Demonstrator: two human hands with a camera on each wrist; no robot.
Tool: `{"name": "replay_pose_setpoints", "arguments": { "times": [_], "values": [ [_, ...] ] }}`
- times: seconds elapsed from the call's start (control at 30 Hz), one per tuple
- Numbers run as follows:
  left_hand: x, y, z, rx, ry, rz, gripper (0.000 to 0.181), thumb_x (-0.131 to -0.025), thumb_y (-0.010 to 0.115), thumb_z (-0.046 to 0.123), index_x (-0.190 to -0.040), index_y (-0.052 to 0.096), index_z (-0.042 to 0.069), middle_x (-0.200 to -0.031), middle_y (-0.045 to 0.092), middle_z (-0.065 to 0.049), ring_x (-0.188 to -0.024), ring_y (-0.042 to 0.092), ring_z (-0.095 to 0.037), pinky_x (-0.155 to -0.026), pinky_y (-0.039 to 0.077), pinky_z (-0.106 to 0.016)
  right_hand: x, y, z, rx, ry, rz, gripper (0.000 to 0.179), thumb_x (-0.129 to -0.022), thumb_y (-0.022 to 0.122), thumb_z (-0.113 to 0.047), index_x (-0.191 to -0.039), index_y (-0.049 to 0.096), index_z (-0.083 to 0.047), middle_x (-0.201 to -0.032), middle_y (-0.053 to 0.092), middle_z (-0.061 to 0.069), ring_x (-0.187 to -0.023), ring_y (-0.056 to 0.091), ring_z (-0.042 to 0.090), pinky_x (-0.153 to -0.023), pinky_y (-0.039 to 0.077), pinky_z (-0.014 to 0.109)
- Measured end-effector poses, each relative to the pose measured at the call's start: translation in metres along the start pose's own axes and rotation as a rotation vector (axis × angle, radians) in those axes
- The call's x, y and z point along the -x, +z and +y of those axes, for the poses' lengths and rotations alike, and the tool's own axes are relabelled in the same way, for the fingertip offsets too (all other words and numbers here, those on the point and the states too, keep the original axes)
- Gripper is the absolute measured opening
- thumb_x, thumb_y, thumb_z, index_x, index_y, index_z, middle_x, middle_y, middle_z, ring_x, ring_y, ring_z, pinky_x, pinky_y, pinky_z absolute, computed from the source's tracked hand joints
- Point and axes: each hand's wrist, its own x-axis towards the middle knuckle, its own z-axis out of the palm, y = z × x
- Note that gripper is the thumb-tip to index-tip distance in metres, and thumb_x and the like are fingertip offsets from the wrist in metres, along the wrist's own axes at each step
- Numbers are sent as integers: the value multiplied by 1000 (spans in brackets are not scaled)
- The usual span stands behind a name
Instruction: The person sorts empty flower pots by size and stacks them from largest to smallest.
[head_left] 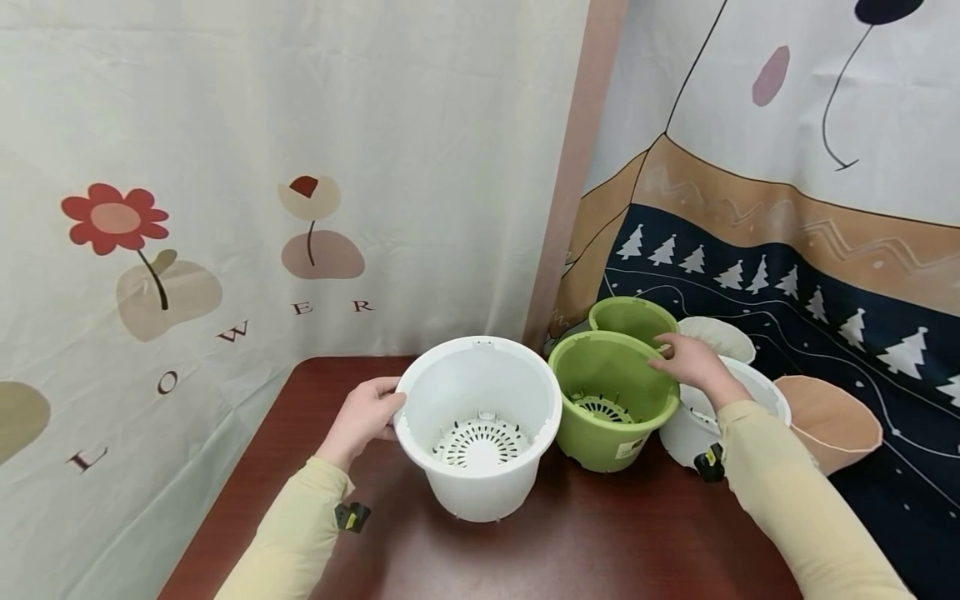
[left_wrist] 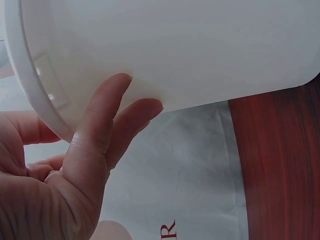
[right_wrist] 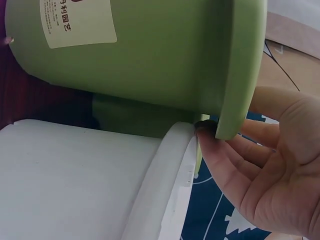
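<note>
A white plastic flowerpot with a slotted bottom stands at the table's middle. My left hand grips its left rim; in the left wrist view the fingers lie against the outer wall below the rim. To the right is a green flowerpot, slotted too, with a paper label on its side. My right hand holds this pot's right rim, its fingertips tucked under the edge in the right wrist view. Close below those fingertips is the rim of a second white flowerpot.
Another green pot stands behind the front one. Farther right are a cream-coloured round item and a peach-coloured one. The dark red table meets printed curtains at the back and right.
</note>
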Motion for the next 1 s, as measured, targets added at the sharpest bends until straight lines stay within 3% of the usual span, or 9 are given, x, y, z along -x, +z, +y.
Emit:
{"name": "replay_pose_setpoints", "arguments": {
  "times": [0.4,0.67,1.0],
  "values": [
    [1,0,1,-16,3,4,36,-97,53,10,-128,60,-6,-106,67,-25,-75,70,-31,-61,60,-41,-10,-3,3,-3,39,-87,49,-94,62,-13,-129,48,20,-114,60,37,-98,64,43,-66,59,39],
    [0,1,-1,-11,0,3,34,-96,53,9,-126,61,-6,-105,67,-25,-75,70,-32,-61,60,-41,-13,-6,-3,12,74,-167,48,-93,62,-12,-129,49,19,-111,61,33,-89,65,33,-65,58,37],
    [0,1,0,-11,-2,4,34,-96,53,9,-126,61,-5,-105,67,-26,-76,70,-33,-61,60,-40,-15,-6,-6,28,90,-177,44,-94,60,-8,-128,51,18,-107,62,29,-81,65,27,-63,58,36]
  ]
}}
